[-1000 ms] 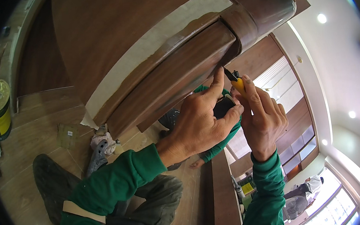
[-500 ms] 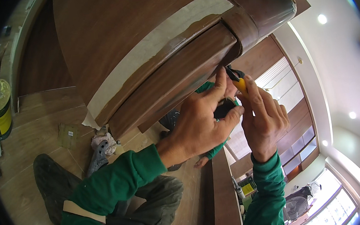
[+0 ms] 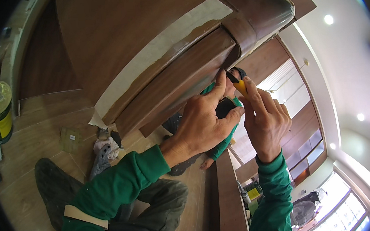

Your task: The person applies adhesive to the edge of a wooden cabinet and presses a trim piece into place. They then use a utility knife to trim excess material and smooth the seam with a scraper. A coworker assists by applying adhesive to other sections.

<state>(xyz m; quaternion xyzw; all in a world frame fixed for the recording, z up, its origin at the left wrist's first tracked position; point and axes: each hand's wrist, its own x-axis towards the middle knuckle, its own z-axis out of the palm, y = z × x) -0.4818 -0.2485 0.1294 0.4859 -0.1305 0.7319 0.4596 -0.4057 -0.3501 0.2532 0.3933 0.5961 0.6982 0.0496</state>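
My left hand (image 3: 201, 125) is curled round a small dark block (image 3: 225, 108), held near its thumb. Its index finger reaches up to the lower edge of a brown wood panel (image 3: 177, 74), at the panel's right end. In my right hand (image 3: 265, 117) is a small yellow-handled tool (image 3: 240, 87), pinched between thumb and fingers. The tool's dark tip points up and left, close to my left index fingertip and the panel corner; its exact shape is too small to tell. Above the panel runs a pale strip of masking paper (image 3: 162, 51) with a brown-stained edge.
Behind my hands a co-worker in green (image 3: 223, 145) is low by the floor. A yellow-and-dark can (image 3: 1, 116) stands at far left. A grey shoe (image 3: 101, 160) and crumpled cloth (image 3: 108, 144) lie below the panel. A fan (image 3: 305, 210) stands at lower right.
The panel's right end and both my hands sit slightly farther left in view. The yellow tool has moved left and a little down with my right hand. More of the co-worker's head shows.
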